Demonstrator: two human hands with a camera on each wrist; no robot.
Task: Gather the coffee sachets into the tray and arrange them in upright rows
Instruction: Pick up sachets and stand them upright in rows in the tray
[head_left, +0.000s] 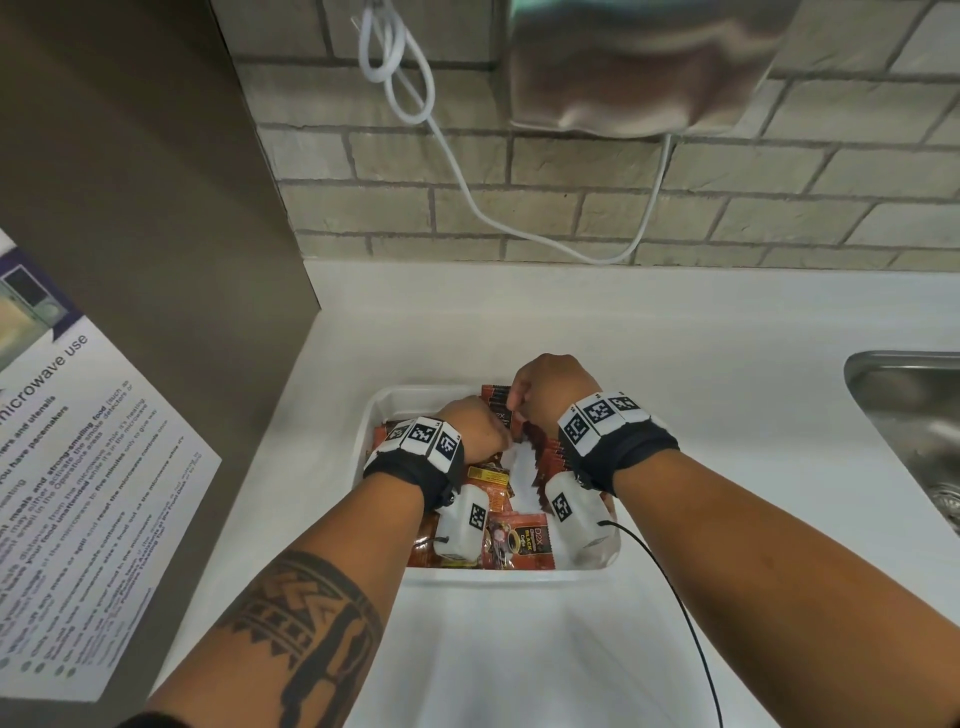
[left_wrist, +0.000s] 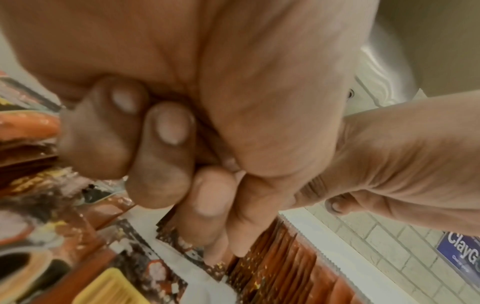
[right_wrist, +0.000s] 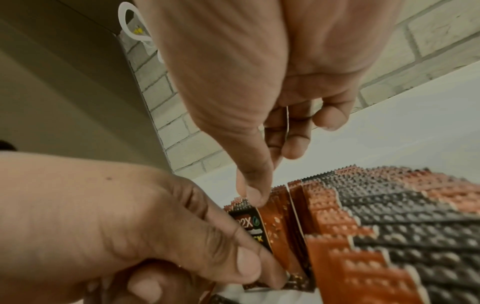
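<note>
Here, both hands down in the tray (head_left: 387, 402). Left hand (head_left: 475, 431) clenched round a small batch of sachets (right_wrist: 262, 232), thumb and forefinger pinching its lower corner. Right hand (head_left: 550, 387) just above, thumb tip on the batch's top edge, one thin sachet edge caught between its curled fingers (right_wrist: 296, 131). Standing row (right_wrist: 389, 226) immediately right of the left hand, packed upright, serrated tops level. Loose sachets (head_left: 519, 540) lying flat beneath both wrists, at the tray's near end.

Likely trouble: batch slipped in crooked, wedging the row apart and tipping its end sachets over. Also possible, a slack pinch letting the batch fan out and drop flat among the loose ones. Wrist cameras hanging low over the loose pile, so a careless pull-back might drag sachets about.
</note>
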